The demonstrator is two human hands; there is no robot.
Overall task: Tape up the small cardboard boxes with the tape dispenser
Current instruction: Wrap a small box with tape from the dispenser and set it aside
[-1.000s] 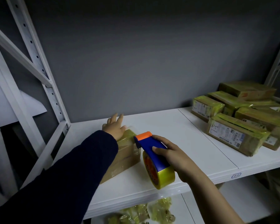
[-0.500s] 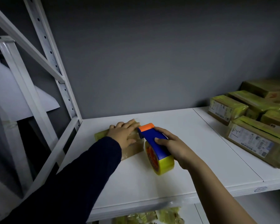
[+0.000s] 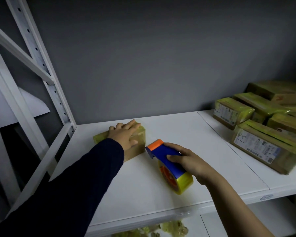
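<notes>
Left hand flat, fingers straight, pinning the small brown cardboard box to the white shelf; right hand grips the blue-and-orange tape dispenser just beside it. Next: land the tape squarely, I'd say.

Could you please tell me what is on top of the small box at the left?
The left hand lies flat on the box; the top beneath it is hidden.
</notes>
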